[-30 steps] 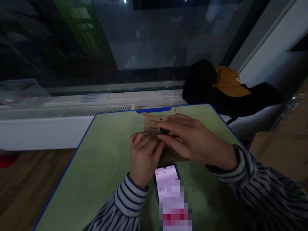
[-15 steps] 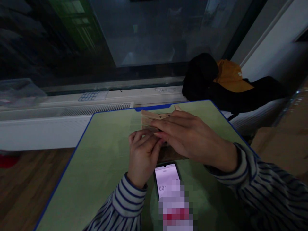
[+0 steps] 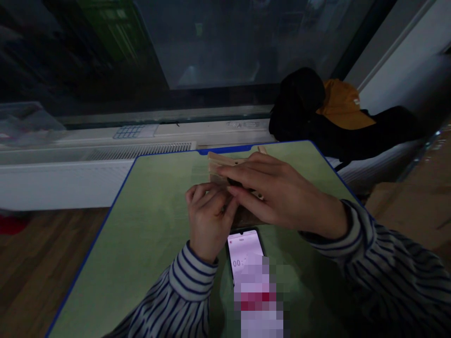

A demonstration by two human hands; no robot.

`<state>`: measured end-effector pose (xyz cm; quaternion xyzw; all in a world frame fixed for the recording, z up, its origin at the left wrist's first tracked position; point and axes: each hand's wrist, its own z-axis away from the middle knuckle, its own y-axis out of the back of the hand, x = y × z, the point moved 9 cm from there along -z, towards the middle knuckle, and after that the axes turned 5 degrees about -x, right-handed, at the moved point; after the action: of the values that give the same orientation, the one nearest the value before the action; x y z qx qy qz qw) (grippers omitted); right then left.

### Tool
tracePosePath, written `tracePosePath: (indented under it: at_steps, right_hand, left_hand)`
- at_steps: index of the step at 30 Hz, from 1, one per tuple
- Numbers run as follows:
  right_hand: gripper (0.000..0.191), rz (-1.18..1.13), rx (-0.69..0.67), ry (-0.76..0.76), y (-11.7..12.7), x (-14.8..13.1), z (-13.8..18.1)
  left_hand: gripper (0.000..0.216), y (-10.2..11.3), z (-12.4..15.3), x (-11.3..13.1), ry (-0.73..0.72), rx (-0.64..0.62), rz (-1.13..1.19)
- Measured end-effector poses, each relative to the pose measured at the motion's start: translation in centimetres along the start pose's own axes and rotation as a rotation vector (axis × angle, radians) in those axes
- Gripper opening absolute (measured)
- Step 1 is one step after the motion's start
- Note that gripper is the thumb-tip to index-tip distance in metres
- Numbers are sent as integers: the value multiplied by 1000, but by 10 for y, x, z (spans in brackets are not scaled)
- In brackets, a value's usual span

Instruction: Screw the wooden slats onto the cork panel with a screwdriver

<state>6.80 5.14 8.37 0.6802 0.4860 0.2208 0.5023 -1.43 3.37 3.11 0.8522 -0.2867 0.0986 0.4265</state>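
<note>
A pale wooden piece with small holes (image 3: 221, 162) lies near the far edge of the green table (image 3: 148, 234). My right hand (image 3: 278, 195) rests over it, fingers stretched leftward, with a small dark part (image 3: 233, 181) under the fingertips. My left hand (image 3: 207, 220) sits just in front of it, fingers curled against the right fingertips; what they pinch is hidden. Both arms wear striped sleeves. A brown slab (image 3: 248, 218) shows beneath the hands.
A lit phone (image 3: 246, 256) lies on the table just in front of my hands. A black bag (image 3: 317, 126) and an orange cap (image 3: 343, 105) sit on the sill at the back right. A white radiator cover (image 3: 88, 159) runs under the dark window. Wooden floor lies to the left.
Both hands stay over the wooden piece; the right fingertips have shifted slightly and the dark part shows again. The view has tilted a little downward.
</note>
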Motion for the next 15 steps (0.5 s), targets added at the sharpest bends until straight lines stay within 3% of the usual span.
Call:
tracePosePath:
  at_steps: [15]
  right_hand:
    - [27, 110, 34, 15, 1, -3, 1]
  left_hand:
    - [14, -9, -1, 0, -5, -91, 51]
